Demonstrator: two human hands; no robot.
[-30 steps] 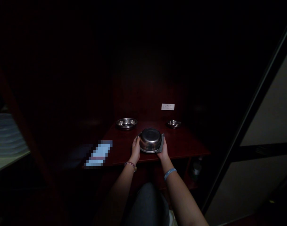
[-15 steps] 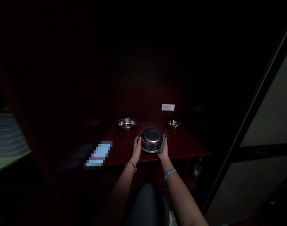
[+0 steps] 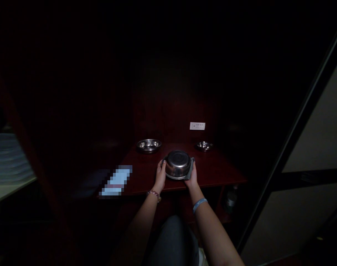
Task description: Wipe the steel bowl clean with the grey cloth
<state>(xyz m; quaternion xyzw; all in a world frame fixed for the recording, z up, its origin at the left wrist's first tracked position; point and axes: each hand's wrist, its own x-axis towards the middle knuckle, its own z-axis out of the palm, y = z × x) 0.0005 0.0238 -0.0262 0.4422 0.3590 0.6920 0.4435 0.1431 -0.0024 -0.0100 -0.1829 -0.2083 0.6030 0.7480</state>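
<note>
Metal bowl (image 3: 177,164) is upside down, base up & rim down, centered over the near part of the dark red tabletop (image 3: 215,170); can't tell if the rim touches wood or is just above. Left hand (image 3: 160,178) grips its left side, thumb up on the wall, other fingers mostly hidden. Right hand (image 3: 193,178) presses a grey cloth (image 3: 189,170) to the right side, so cloth sits btwn palm & metal, prob. for wiping or a less slippery hold. Hands face each other, prob. b/c a wide, round, smooth thing balances best w/ support both sides. Exact finger pressure: can't tell.

Farther back, left: wide shallow dish (image 3: 148,146), upright, opening up. Far right: small bowl (image 3: 204,146), also upright. Both stand well apart from the held one, which prob. leaves elbow room. Wall socket (image 3: 197,126) is behind, above the small bowl. Lower right, under the top, a bottle (image 3: 230,199), dim. Far left edge of view: stacked plates (image 3: 9,159), prob. nested to save space.
</note>
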